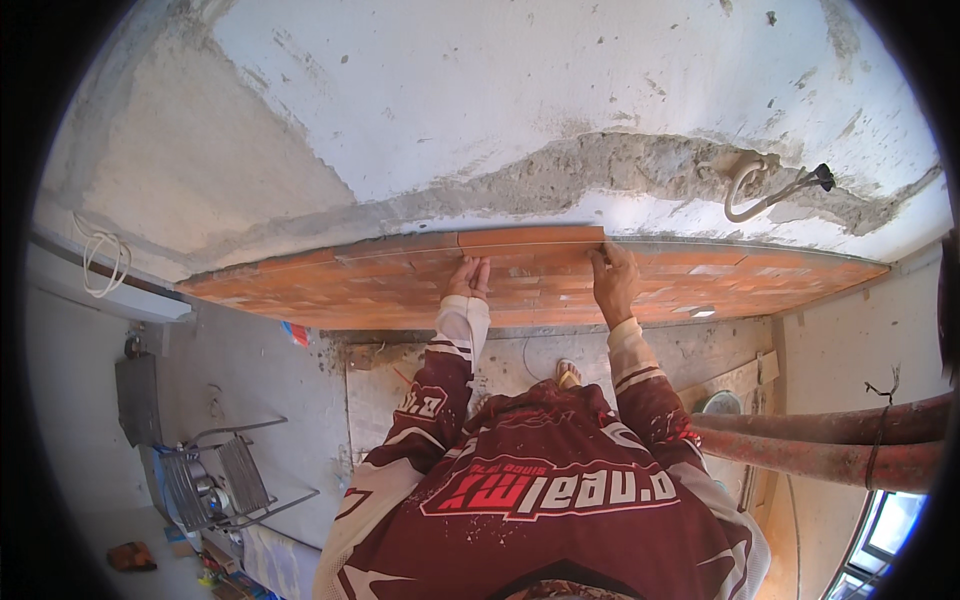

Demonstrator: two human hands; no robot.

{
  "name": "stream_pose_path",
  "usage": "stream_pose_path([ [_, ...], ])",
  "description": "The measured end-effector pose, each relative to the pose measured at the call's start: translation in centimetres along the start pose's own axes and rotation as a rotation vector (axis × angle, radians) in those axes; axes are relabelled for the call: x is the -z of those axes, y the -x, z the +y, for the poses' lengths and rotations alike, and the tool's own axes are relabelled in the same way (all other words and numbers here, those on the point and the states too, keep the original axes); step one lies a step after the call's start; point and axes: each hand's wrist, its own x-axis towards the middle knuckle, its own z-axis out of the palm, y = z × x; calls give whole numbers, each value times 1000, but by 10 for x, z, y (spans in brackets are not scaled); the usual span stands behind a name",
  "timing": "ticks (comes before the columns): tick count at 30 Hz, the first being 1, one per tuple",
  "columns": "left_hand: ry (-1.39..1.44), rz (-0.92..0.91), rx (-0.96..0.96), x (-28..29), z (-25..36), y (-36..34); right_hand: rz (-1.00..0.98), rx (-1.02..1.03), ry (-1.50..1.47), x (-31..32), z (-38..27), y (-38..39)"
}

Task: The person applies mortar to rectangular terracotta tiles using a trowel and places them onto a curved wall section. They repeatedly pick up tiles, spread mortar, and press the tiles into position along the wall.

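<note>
An orange brick (530, 236) lies along the top edge of a low brick wall (740, 280), against white, patchy plaster with a rough grey strip. A thin string runs horizontally along the top course. My left hand (467, 276) is at the brick's left part, fingers together and bent against it; exactly how they hold it is partly hidden. My right hand (615, 277) grips the brick's right end with thumb and fingers. Both forearms come up from below in maroon and cream sleeves.
Red metal poles (830, 455) cross at right, near a bucket (722, 404). A metal-framed object (215, 480) stands lower left. A cable loop (745, 205) protrudes from the plaster; coiled cable (100, 260) hangs left. My sandalled foot (567, 372) rests below the wall. A window (880, 540) shows lower right.
</note>
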Motion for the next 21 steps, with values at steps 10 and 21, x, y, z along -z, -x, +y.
stream_pose_path([
  [10,-23,-1,27,0,3,-5,57,0,-19,-2,-1,0],
  [21,-25,42,49,1,7,-8,36,29,-38,1,-1,-1],
])
